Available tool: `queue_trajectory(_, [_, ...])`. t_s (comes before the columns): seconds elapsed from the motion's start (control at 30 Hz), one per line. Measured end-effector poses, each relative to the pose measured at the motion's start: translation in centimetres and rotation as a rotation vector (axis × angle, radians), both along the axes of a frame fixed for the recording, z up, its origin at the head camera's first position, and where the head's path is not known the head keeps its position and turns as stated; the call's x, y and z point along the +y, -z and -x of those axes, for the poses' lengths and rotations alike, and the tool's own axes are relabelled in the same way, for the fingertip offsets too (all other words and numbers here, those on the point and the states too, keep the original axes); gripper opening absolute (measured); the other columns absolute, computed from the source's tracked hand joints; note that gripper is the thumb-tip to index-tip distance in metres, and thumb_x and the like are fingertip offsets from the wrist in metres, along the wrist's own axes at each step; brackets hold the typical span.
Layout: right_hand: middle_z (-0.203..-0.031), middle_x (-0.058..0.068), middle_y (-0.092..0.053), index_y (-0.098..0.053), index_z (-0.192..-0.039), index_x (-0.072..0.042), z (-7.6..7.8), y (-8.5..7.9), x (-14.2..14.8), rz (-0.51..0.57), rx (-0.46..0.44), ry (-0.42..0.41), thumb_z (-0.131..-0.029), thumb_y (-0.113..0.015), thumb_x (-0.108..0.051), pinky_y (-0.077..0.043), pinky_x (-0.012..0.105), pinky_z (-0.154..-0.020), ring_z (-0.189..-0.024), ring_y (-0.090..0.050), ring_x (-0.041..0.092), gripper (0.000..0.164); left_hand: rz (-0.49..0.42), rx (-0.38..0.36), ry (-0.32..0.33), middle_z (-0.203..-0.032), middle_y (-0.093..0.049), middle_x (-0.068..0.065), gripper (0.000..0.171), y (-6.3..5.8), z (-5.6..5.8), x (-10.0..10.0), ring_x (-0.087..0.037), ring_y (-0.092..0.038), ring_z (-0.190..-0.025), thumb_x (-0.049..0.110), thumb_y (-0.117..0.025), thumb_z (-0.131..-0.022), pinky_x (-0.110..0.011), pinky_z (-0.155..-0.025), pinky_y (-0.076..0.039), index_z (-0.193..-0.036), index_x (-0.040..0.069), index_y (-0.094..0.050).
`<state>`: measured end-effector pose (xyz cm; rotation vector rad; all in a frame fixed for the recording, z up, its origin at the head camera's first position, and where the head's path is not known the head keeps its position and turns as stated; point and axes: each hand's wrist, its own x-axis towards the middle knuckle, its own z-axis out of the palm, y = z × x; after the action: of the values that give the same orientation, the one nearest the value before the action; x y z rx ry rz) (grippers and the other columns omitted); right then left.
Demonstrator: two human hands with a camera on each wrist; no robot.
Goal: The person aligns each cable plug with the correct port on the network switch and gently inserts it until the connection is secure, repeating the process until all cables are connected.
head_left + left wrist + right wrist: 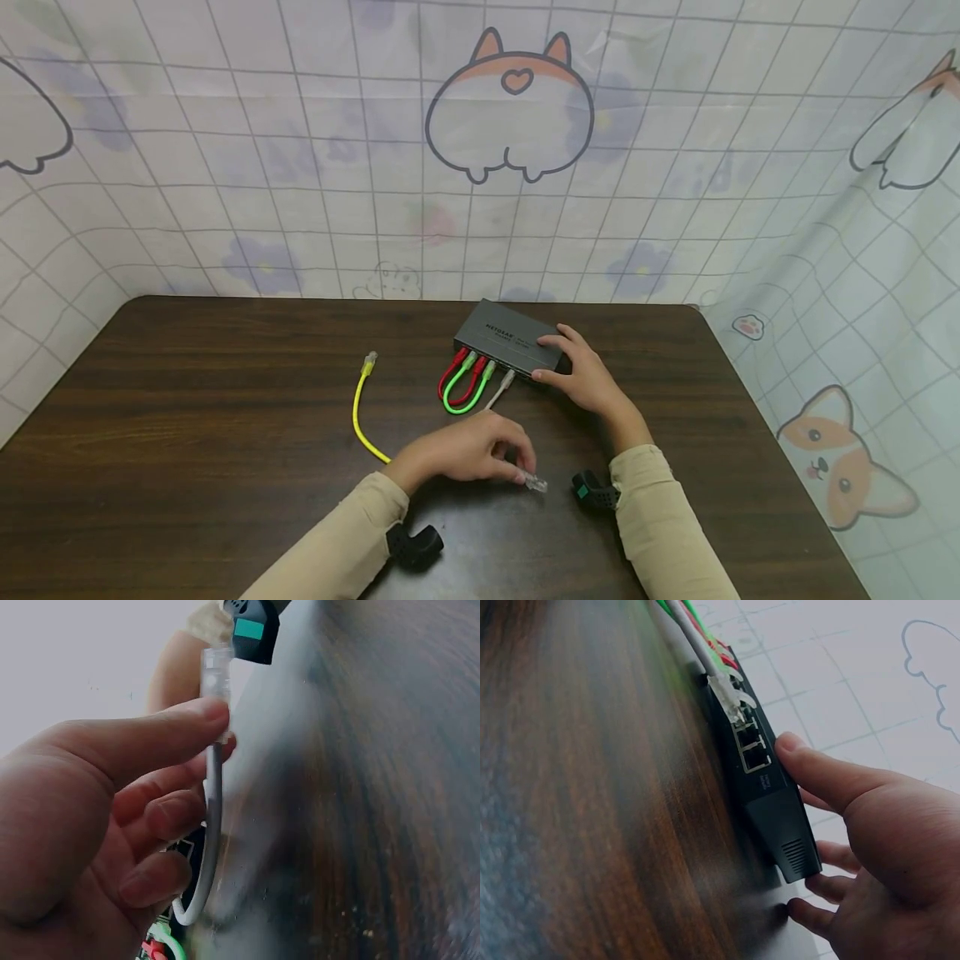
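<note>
My left hand (472,446) pinches the clear plug (216,671) of a grey network cable (213,795) between thumb and fingertips. The plug's end sticks out beyond the thumb. From there the cable bends back to a black network switch (510,333), where its other plug (727,701) sits at a front port. My right hand (588,379) grips the switch's right end, thumb at the front edge and fingers at the top and far side. Beside that plug, two open ports (756,755) face the front. A red cable (441,379) and a green cable (465,411) loop between other ports.
A yellow network cable (357,417) lies left of the switch, its lower part hidden behind the left forearm. The dark wooden table (187,417) ends at a patterned wall covering (330,167). Black wrist devices (415,547) sit on both sleeves.
</note>
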<state>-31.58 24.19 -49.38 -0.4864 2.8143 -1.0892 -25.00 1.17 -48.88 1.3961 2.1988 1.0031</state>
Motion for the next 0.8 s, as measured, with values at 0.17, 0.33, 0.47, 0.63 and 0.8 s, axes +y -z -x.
queue_trajectory(0.17, [-0.159,0.019,-0.020,-0.050,-0.138,-0.013,0.0,0.0,0.0,-0.002,0.005,0.000,-0.088,-0.071,-0.031,-0.027,0.064,-0.109,-0.144,-0.025,0.043,0.058,-0.072,0.000,-0.066,-0.090,-0.066,0.009,0.009,0.2,0.3,-0.1,0.001,-0.045,-0.059,0.022,-0.070,-0.089,-0.014,-0.059,-0.039,-0.098,0.021,-0.071])
queue_trajectory(0.33, [-0.159,0.018,-0.021,-0.050,-0.138,-0.014,0.1,0.2,0.1,0.001,0.007,0.001,-0.087,-0.071,-0.032,-0.027,0.064,-0.109,-0.144,-0.025,0.043,0.058,-0.136,0.010,-0.163,-0.089,-0.066,0.008,0.010,0.4,0.4,-0.2,0.000,-0.046,-0.058,0.022,-0.070,-0.089,-0.016,-0.058,-0.041,-0.098,0.019,-0.070])
queue_trajectory(0.47, [-0.159,0.018,-0.021,-0.050,-0.139,-0.014,0.1,0.2,0.1,0.003,0.009,-0.001,-0.087,-0.072,-0.031,-0.026,0.064,-0.110,-0.144,-0.025,0.043,0.059,-0.174,0.017,-0.229,-0.087,-0.066,0.006,0.011,0.7,0.6,-0.2,0.000,-0.047,-0.058,0.021,-0.070,-0.089,-0.018,-0.058,-0.043,-0.099,0.018,-0.069])
queue_trajectory(0.63, [-0.159,0.018,-0.020,-0.050,-0.139,-0.014,0.1,0.1,0.1,0.004,0.007,0.001,-0.087,-0.071,-0.031,-0.026,0.064,-0.110,-0.144,-0.024,0.043,0.058,-0.173,0.025,-0.276,-0.080,-0.064,0.005,0.011,0.9,0.9,-0.2,0.000,-0.046,-0.056,0.021,-0.068,-0.090,-0.018,-0.058,-0.042,-0.101,0.018,-0.068])
queue_trajectory(0.8, [-0.159,0.019,-0.020,-0.050,-0.139,-0.014,0.0,0.1,0.1,0.004,0.005,0.002,-0.087,-0.071,-0.031,-0.026,0.064,-0.110,-0.145,-0.024,0.043,0.058,-0.175,0.030,-0.316,-0.085,-0.067,0.003,0.010,1.0,1.1,-0.1,0.001,-0.046,-0.053,0.020,-0.068,-0.091,-0.018,-0.057,-0.041,-0.100,0.016,-0.066])
